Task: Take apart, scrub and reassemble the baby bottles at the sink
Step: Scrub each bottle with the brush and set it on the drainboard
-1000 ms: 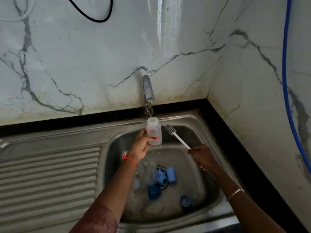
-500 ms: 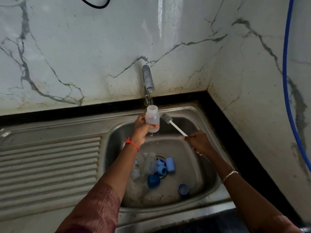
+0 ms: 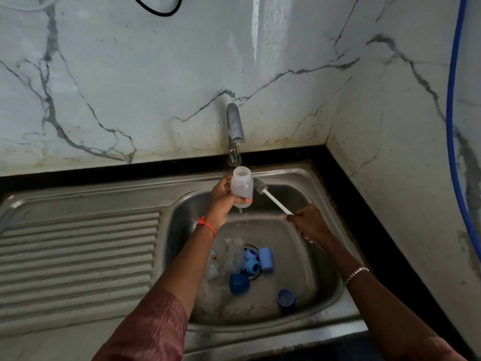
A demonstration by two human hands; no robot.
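Head view is showing, at the far left, the ribbed draining board (image 3: 78, 256) of a steel sink (image 3: 320, 277), which is sitting in a dark surface (image 3: 346, 194) under a marble wall (image 3: 130, 87). Moving right, the left grip (image 3: 223, 196), with a red thread (image 3: 207, 225) on its wrist, is reaching over the basin and is grasping a cloudy white baby bottle (image 3: 242, 185) around its lower body. The bottle is standing upright with an open mouth directly under the tap (image 3: 235, 122), and a thin stream of water is running into it while drops are falling from its bottom. Below, on the basin floor near the drain, clear bottles (image 3: 234, 256) are lying beside a light blue cap (image 3: 266, 259), a blue ring (image 3: 253, 267) and a dark blue cup (image 3: 239, 284); another blue lid (image 3: 285, 298) is lying apart, more to the right. Just right of the held bottle, the bristle head of a white bottle brush (image 3: 273, 199) is pointing up beside it; I cannot tell if they are touching. The right grip (image 3: 309, 222), with a silver bracelet (image 3: 355, 274), is clenching the brush handle. At the far right, a blue hose (image 3: 451, 126) is hanging along the wall.
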